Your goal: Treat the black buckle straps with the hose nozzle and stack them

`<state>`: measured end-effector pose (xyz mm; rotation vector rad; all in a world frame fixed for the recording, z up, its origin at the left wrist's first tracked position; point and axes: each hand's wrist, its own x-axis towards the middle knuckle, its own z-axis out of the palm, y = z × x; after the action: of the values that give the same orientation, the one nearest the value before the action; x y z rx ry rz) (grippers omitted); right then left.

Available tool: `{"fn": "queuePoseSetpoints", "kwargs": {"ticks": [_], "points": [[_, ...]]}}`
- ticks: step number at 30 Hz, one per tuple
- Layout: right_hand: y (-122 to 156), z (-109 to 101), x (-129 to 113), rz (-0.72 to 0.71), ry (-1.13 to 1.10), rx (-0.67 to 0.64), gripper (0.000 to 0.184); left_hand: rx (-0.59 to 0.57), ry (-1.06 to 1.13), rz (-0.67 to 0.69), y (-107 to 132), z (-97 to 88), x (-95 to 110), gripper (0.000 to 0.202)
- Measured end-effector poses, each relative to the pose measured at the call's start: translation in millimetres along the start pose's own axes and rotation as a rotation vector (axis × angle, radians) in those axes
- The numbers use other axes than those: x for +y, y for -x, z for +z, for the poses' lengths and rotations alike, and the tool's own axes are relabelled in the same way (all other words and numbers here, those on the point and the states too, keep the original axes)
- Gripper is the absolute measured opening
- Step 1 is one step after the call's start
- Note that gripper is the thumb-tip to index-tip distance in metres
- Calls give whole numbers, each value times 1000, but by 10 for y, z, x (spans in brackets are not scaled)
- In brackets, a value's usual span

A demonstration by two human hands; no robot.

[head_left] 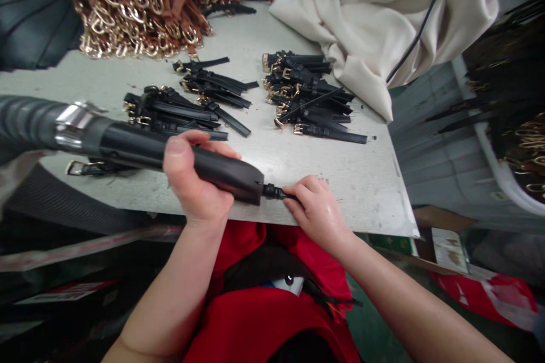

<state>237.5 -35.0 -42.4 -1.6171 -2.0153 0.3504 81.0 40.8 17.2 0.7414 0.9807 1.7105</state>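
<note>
My left hand is wrapped round a black hose nozzle, which lies slantwise above the near part of the table. A ribbed hose joins it at the left through a metal clamp. In my right hand a small black strap is pinched between thumb and fingers. The strap's free end is at the nozzle's flat mouth; whether it goes inside I cannot tell. Beyond the nozzle lies a pile of black buckled straps, with a second pile of black straps to its right.
A large heap of brown straps with gold buckles sits at the table's back left. Cream material is bunched at the back right. A grey bin stands beyond the right edge. One buckled strap lies under the hose.
</note>
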Motion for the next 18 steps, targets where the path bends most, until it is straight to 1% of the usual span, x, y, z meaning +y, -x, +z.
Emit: {"fn": "queuePoseSetpoints", "kwargs": {"ticks": [3,5,9,11,15,18], "points": [[0,5,-1,-8,8,2,15,16,19,5,36,-32,33,30],[-2,2,1,-7,8,2,15,-6,19,-7,70,-23,36,30],[-6,-1,5,-7,2,-2,16,-13,-49,-37,92,-31,44,28],[-8,2,9,-18,3,2,16,-14,-69,-24,98,-46,46,28],[-8,9,15,-19,-5,8,15,-76,-42,18,119,-62,43,29],[-5,14,15,-1,-11,7,16,-61,-13,4,128,-83,39,30]]}}
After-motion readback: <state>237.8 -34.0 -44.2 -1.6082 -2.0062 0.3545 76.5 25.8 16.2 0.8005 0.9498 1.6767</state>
